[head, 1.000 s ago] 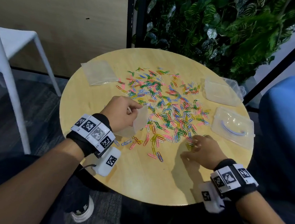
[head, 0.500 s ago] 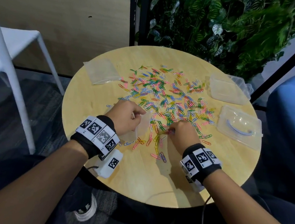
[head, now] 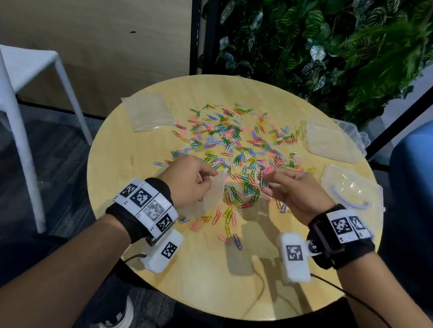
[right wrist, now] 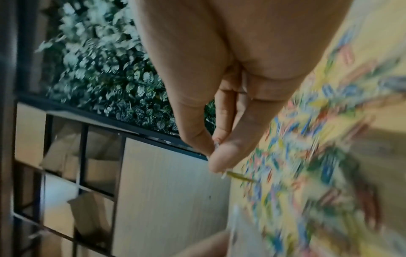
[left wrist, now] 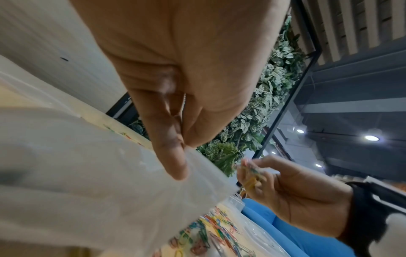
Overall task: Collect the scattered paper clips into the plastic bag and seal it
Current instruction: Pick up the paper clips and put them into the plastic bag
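Observation:
Coloured paper clips point(head: 240, 145) lie scattered over the middle of a round wooden table point(head: 200, 280). My left hand point(head: 190, 180) pinches the top edge of a clear plastic bag point(head: 214, 192), held just above the table; thumb and forefinger grip it point(left wrist: 175, 156) in the left wrist view. My right hand point(head: 289, 188) is raised to the right of the bag and pinches a few paper clips point(head: 263, 179), which show as a small bunch point(left wrist: 252, 175) between its fingers. A yellow-green clip point(right wrist: 239, 177) sticks out below its fingertips in the blurred right wrist view.
Another clear bag point(head: 149, 116) lies at the table's back left. Two more bags lie at the right, one point(head: 330, 142) at the back, one point(head: 351, 191) holding a blue item. A white chair point(head: 16, 73) stands left; plants point(head: 325, 42) and a blue seat point(head: 422, 195) stand behind and right.
My right hand moved from the table's right side into the clip pile, picked up a few clips and now lifts them towards the bag. The left hand raised the bag slightly.

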Available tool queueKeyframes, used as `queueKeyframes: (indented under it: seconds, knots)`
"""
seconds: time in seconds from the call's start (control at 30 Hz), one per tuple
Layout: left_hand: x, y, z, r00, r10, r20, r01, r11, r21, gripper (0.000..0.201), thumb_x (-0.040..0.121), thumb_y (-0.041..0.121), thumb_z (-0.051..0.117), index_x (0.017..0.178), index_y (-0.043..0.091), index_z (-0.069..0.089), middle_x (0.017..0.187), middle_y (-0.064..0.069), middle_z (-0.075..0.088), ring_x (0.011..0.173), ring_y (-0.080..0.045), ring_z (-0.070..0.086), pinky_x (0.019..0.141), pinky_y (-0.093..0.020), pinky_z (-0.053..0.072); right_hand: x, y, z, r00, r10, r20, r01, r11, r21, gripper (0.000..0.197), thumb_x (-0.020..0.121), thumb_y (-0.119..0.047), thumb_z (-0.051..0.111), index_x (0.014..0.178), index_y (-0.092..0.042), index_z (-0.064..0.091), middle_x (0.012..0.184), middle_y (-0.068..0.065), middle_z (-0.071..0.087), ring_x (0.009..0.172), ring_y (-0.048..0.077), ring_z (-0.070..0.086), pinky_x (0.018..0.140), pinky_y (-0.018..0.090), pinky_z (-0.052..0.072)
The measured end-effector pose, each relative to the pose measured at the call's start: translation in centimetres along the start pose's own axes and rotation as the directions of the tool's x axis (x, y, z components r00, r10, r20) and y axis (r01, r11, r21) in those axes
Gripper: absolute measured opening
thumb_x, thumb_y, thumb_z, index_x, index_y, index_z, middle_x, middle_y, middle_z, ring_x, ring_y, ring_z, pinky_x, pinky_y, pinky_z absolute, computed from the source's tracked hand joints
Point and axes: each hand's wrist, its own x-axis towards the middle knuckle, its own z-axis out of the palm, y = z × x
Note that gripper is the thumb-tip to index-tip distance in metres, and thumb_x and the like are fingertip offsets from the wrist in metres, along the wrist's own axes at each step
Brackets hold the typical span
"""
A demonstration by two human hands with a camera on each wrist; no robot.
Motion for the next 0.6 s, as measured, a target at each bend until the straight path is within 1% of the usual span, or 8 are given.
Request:
queueKeyframes:
  seconds: [0.07, 0.17, 0.23, 0.33, 0.4, 0.47, 0.53, 0.6]
  knots:
    - [0.1, 0.2, 0.5, 0.999, 0.035, -0.015, -0.035, 0.999, 0.023, 0.029, 0.094, 0.011, 0.056, 0.118, 0.013, 0.071, 0.077, -0.009, 0.076, 0.061, -0.01, 0.072, 0.08, -0.019, 0.056, -0.3, 0.1, 1.3, 0.999, 0.014, 0.047, -0.019, 0.995, 0.103, 0.012, 0.087, 0.003, 0.06, 0.078, 0.0, 0.067, 0.07, 0.004, 0.07, 0.065, 0.011, 0.067, 0.065, 0.019, 0.058]
    - [0.3, 0.5, 1.0, 0.997, 0.07, -0.032, -0.07, 0.997, 0.022, 0.029, 0.093, 0.011, 0.057, 0.118, 0.012, 0.071, 0.087, -0.008, 0.077, 0.052, 0.003, 0.065, 0.069, -0.003, 0.047, -0.4, 1.1, 3.5, 0.995, 0.039, 0.087, -0.051, 0.988, 0.146, 0.009, 0.086, 0.004, 0.061, 0.08, 0.002, 0.067, 0.068, 0.005, 0.07, 0.064, 0.011, 0.067, 0.064, 0.018, 0.058]
    - [0.3, 0.7, 1.3, 0.996, 0.076, -0.043, -0.077, 0.997, -0.002, 0.029, 0.093, 0.01, 0.057, 0.117, 0.012, 0.072, 0.093, -0.008, 0.077, 0.052, 0.001, 0.067, 0.066, -0.006, 0.049, -0.2, 1.9, 4.8, 0.994, 0.043, 0.098, -0.053, 0.993, 0.11, 0.007, 0.085, 0.004, 0.062, 0.081, 0.004, 0.068, 0.074, 0.01, 0.068, 0.066, 0.014, 0.068, 0.069, 0.023, 0.06]
    - [0.2, 1.0, 1.5, 0.993, 0.103, -0.064, -0.104, 0.994, -0.02, 0.022, 0.093, 0.009, 0.058, 0.107, 0.012, 0.076, 0.09, -0.01, 0.074, 0.055, -0.01, 0.07, 0.065, -0.023, 0.058, 0.1, 2.6, 6.0, 0.995, 0.025, 0.094, -0.027, 1.0, 0.016, 0.007, 0.085, 0.004, 0.065, 0.088, 0.007, 0.069, 0.083, 0.017, 0.068, 0.07, 0.02, 0.066, 0.078, 0.029, 0.059]
    - [0.3, 1.0, 1.6, 0.99, 0.114, -0.086, -0.116, 0.993, -0.013, 0.022, 0.094, 0.01, 0.059, 0.105, 0.015, 0.077, 0.091, -0.009, 0.074, 0.054, -0.01, 0.069, 0.064, -0.022, 0.057, 0.1, 2.5, 6.4, 0.993, 0.008, 0.122, 0.003, 0.996, -0.09, 0.01, 0.085, 0.006, 0.064, 0.09, 0.002, 0.071, 0.088, 0.019, 0.069, 0.075, 0.025, 0.066, 0.079, 0.028, 0.059]
    - [0.5, 0.8, 1.6, 0.989, 0.113, -0.097, -0.114, 0.993, -0.007, 0.023, 0.094, 0.009, 0.059, 0.108, 0.015, 0.077, 0.096, -0.006, 0.074, 0.054, -0.008, 0.067, 0.068, -0.024, 0.058, 0.2, 2.4, 6.3, 0.986, -0.02, 0.164, 0.055, 0.975, -0.216, 0.018, 0.084, 0.006, 0.064, 0.086, -0.009, 0.073, 0.09, 0.022, 0.07, 0.08, 0.029, 0.067, 0.083, 0.035, 0.059]
    - [0.6, 0.7, 1.5, 0.988, 0.108, -0.11, -0.112, 0.993, -0.027, 0.024, 0.094, 0.008, 0.059, 0.111, 0.013, 0.076, 0.098, -0.004, 0.072, 0.058, -0.007, 0.067, 0.074, -0.03, 0.06, 0.2, 2.2, 6.1, 0.979, -0.101, 0.175, 0.169, 0.886, -0.432, 0.025, 0.08, 0.003, 0.065, 0.071, -0.018, 0.074, 0.078, 0.018, 0.073, 0.074, 0.027, 0.071, 0.079, 0.04, 0.06]
    - [0.6, 0.8, 1.4, 0.991, 0.086, -0.106, -0.096, 0.991, -0.095, 0.025, 0.095, 0.006, 0.059, 0.113, 0.009, 0.074, 0.095, 0.002, 0.067, 0.065, -0.017, 0.073, 0.075, -0.037, 0.063, 0.1, 2.2, 6.1, 0.948, -0.258, 0.188, 0.313, 0.642, -0.7, 0.02, 0.075, -0.003, 0.064, 0.061, -0.015, 0.07, 0.056, 0.001, 0.067, 0.053, 0.01, 0.064, 0.061, 0.028, 0.055]
